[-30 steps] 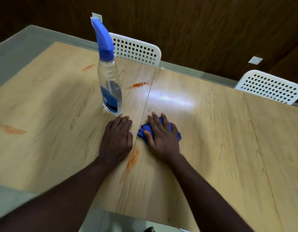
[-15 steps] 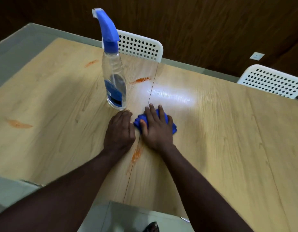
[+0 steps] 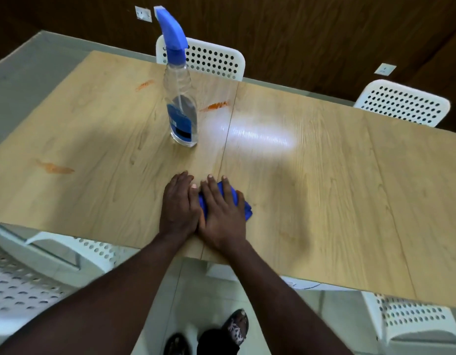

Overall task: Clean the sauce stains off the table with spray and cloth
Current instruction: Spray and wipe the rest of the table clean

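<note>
Under your flat right hand (image 3: 223,213) lies the blue cloth (image 3: 243,207), your empty left hand (image 3: 178,203) pressed alongside. Stains remain ahead-left; the nearest streak (image 3: 214,106), lying crosswise, sits straight ahead beside the spray bottle (image 3: 180,103).

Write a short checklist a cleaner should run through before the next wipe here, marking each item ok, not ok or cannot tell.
1. Blue cloth under right hand: ok.
2. Left hand flat on table, free: ok.
3. Spray bottle upright, within reach: ok.
4. Stains all gone: not ok; orange stain beside bottle, far stain and left stain remain.
5. Stain under the hands cleaned: cannot tell.
</note>
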